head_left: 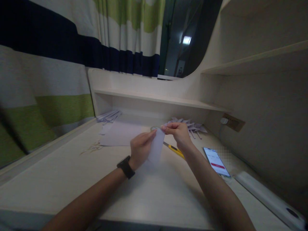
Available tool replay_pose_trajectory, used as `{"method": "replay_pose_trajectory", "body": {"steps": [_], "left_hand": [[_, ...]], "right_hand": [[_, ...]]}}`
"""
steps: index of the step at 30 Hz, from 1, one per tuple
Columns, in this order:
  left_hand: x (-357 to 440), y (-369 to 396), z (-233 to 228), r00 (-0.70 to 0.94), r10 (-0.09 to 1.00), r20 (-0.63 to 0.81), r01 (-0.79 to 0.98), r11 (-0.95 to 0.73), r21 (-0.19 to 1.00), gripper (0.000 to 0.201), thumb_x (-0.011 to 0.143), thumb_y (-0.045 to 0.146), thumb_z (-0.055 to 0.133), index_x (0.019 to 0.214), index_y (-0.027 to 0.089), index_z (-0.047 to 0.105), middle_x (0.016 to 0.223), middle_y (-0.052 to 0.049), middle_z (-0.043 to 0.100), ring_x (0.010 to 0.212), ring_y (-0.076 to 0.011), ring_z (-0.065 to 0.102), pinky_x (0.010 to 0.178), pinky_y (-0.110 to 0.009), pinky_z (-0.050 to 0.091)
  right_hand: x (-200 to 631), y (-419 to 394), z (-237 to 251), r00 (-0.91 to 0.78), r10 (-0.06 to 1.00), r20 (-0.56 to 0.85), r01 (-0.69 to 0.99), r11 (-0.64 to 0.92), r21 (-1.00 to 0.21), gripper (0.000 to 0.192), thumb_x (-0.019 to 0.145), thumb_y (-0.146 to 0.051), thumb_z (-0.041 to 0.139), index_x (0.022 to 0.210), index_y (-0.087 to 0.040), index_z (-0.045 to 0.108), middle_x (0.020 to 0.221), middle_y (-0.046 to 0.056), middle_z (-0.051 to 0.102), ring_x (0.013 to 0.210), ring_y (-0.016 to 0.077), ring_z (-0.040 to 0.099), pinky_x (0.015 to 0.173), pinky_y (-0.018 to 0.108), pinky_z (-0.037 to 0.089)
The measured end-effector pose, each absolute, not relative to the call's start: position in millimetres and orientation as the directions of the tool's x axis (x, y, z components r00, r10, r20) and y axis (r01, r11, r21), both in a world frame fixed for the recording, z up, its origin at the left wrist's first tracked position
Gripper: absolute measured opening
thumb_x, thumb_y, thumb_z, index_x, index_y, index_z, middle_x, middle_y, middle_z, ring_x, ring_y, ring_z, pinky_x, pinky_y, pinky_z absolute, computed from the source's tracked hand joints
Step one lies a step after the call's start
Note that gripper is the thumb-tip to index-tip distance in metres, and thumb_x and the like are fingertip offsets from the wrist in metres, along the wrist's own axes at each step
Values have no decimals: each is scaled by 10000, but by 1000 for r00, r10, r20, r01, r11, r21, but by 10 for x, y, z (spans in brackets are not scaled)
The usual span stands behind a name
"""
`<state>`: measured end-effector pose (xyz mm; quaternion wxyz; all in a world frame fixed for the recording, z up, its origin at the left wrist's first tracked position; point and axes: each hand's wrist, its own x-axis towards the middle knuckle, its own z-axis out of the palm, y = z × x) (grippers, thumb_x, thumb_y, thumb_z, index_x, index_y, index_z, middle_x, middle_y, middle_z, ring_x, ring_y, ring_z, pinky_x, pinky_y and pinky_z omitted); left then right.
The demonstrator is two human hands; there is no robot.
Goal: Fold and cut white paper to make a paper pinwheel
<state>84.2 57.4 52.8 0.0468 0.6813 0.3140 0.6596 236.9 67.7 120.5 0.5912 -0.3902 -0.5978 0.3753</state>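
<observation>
Between my two hands a piece of white paper (157,146) is held up above the desk, its lower part smeared by motion. My left hand (141,147), with a dark watch on the wrist, pinches its upper left edge. The fingers of my right hand (179,133) pinch the paper's top right corner. Just behind the fingertips shows part of a round, greenish ring (153,128), perhaps a tape roll; it is mostly hidden. A yellow utility knife (176,150) lies beside my right hand, partly covered by the forearm.
White paper sheets (120,131) lie at the back left, near folded paper strips (109,116) and several thin sticks (92,147). Folded paper pinwheels (192,125) are heaped at the back right. A lit phone (216,162) and a long white bar (267,195) line the right side.
</observation>
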Motion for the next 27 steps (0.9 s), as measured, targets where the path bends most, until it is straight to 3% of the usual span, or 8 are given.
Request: {"method": "replay_pose_trajectory", "body": {"steps": [7,13,27], "left_hand": [[901,548,560,-172,597,784,314,-721,618,201,835,266,597,996,225,712,966,-35,719,850,-190,684,763,-294,543],[921,521,616,-208,685,698,231,-659,715,190,821,257,610,962,198,723,971,-40,713,882,-209,681,793,-321,551],[921,563,586,-228,685,692,221,-656,722,186,821,259,606,952,206,725,970,-36,714,873,-204,683,806,-323,548]], "right_hand": [[2354,719,1142,-25,925,379,36,380,-924,363,509,-445,799,665,-125,724,582,52,666,521,144,571,548,282,468],[2335,749,1072,-23,922,386,102,387,-917,376,568,-478,763,604,-108,705,524,48,632,482,135,547,519,273,473],[2316,818,957,5,932,363,96,361,-928,347,559,-451,769,592,-114,694,510,39,625,471,140,557,517,284,488]]}}
